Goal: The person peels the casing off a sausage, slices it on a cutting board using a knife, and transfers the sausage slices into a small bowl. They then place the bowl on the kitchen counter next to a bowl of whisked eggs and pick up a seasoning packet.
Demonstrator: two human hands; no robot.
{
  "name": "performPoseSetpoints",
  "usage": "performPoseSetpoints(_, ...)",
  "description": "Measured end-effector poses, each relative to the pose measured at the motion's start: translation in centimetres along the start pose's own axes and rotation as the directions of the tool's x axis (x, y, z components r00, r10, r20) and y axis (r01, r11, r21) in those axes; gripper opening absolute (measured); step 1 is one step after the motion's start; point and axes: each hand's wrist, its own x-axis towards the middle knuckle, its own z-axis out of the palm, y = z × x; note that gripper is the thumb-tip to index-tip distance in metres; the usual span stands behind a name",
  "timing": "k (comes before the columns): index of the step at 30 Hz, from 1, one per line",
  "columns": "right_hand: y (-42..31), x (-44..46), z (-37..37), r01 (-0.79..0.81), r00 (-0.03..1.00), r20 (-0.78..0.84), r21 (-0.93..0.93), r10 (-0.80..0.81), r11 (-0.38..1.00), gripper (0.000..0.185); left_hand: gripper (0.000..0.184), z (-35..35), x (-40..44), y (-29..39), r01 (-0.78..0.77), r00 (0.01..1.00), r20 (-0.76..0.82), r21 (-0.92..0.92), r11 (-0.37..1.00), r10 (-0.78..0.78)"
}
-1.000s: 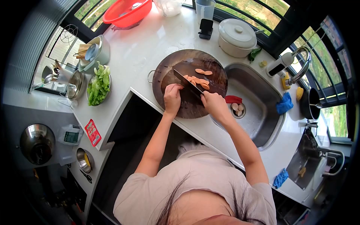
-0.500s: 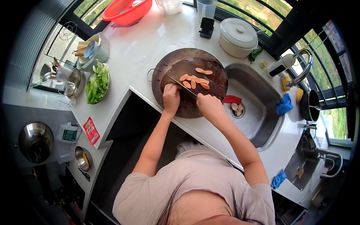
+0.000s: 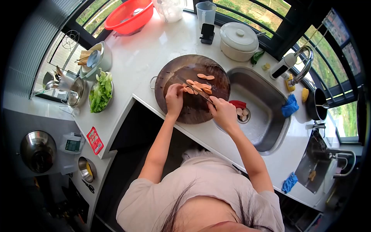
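Observation:
On the round wooden chopping board point(image 3: 193, 110) lie several oval orange carrot slices point(image 3: 203, 86), with a small separate group point(image 3: 205, 76) further back. My right hand point(image 3: 224, 113) grips a knife point(image 3: 201, 92), its blade slanting up and left across the slices. To the left of the blade, the fingers of my left hand point(image 3: 174, 99) are closed at the edge of the pile. An orange carrot piece shows at those fingertips; the rest of what they hold is hidden by the fingers.
Right of the board is a steel sink point(image 3: 266, 133) with a red item and pale round pieces by its drain. A white lidded pot point(image 3: 239, 42), phone stand point(image 3: 207, 33) and red basin point(image 3: 129, 18) stand behind. A bowl of lettuce point(image 3: 101, 92) is at left.
The knife has shifted right and now lies over the slices. My left hand has moved slightly left, and my right hand right and lower. The head view has shifted a little.

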Motion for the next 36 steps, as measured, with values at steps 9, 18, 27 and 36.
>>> performPoseSetpoints(9, 1.4, -1.7, -1.2, 0.204, 0.977, -0.004, -0.261, -0.212, 0.944, 0.049, 0.029, -3.1, 1.5, 6.6, -0.21, 0.941, 0.277, 0.021, 0.978, 0.196)
performPoseSetpoints(18, 2.3, -2.3, 0.1, 0.179, 0.978, -0.053, -0.298, -0.203, 0.938, 0.051, 0.02, 0.8, 0.6, 3.4, -0.339, 0.895, 0.338, 0.09, 0.936, 0.291)
performPoseSetpoints(27, 3.4, -3.3, 0.3, 0.127, 0.977, -0.126, -0.297, -0.17, 0.946, 0.043, 0.016, 2.2, 1.6, 1.6, -0.321, 0.909, 0.302, 0.066, 0.945, 0.287)
performPoseSetpoints(36, 4.7, -6.2, -2.7, 0.081, 0.991, -0.079, -0.276, -0.107, 0.958, 0.041, 0.012, 2.6, 2.4, 0.9, -0.325, 0.905, 0.339, 0.159, 0.932, 0.257)
